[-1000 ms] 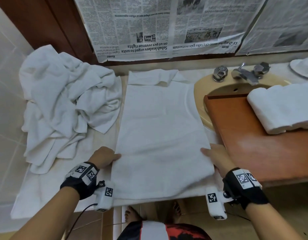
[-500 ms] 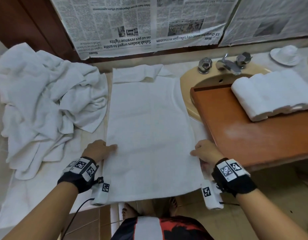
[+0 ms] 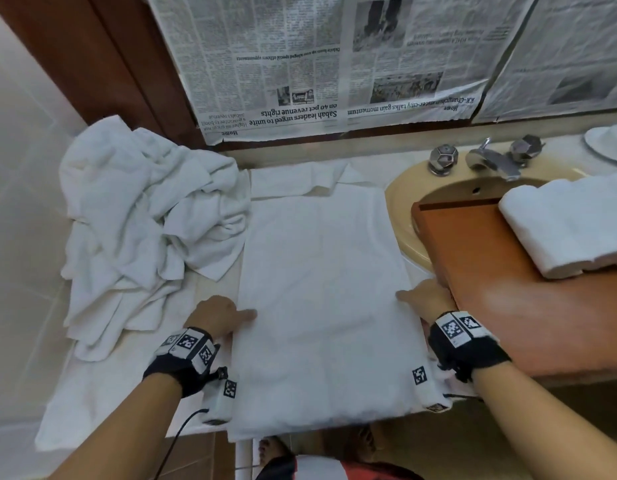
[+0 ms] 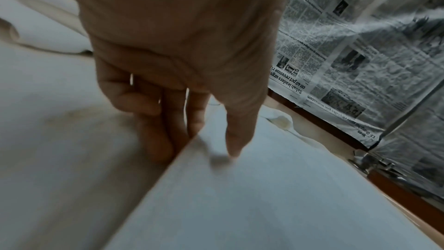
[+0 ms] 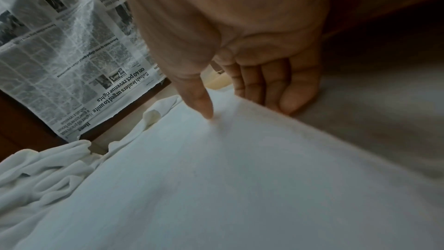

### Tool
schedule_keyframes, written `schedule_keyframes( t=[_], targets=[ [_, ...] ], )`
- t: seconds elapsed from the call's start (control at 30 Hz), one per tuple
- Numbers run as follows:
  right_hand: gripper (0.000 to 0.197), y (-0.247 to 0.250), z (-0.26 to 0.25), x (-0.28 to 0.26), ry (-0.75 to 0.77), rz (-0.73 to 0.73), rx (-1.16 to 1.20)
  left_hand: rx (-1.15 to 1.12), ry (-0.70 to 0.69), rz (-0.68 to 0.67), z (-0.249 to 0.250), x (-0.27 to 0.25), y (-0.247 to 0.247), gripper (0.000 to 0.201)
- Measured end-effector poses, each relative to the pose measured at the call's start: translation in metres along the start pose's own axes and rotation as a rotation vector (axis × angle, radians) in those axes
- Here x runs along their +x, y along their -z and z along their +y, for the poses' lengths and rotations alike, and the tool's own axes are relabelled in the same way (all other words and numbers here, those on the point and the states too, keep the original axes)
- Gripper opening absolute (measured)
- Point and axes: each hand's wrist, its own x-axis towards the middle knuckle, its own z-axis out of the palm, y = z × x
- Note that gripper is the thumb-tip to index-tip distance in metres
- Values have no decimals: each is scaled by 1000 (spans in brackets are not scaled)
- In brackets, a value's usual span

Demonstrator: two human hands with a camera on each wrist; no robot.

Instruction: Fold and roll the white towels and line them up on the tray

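Both hands' fingers (image 4: pixel 168 121) under towel (image 3: pixel 320 306) edges.

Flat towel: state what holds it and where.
Both hands pinch the flat towel: left hand at its left edge, right hand at its right edge.

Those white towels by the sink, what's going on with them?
A person is folding them at a bathroom counter. One flat towel lies spread in front of them; the left hand pinches its left edge, thumb on top and fingers underneath, and the right hand does the same on the right edge. A crumpled pile of towels waits on the left. On the wooden tray over the sink, rolled towels already lie.
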Motion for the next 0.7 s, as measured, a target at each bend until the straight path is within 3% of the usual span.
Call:
schedule_keyframes(
  t=[0.13, 0.23, 0.33, 0.53, 0.63, 0.7],
  targets=[
    [28, 7, -14, 8, 44, 10, -152, -71, 3, 155, 10, 0, 0, 26],
    [17, 14, -14, 1, 9, -11, -261, -59, 20, 77, -1, -3, -1, 23],
    [21, 17, -12, 3, -6, -35, -228, -67, 48, -19, -11, -10, -4, 29],
    [28, 19, -25, 19, 96, 55, -169, -187, 59, 134, 9, -6, -12, 30],
    [26, 16, -17, 19, 147, -12, -280, -146, 120, 111, 11, -10, -12, 28],
    [12, 14, -9, 17, 136, -85, -293, -115, 170, 50, 4, -16, -11, 28]
  ],
)
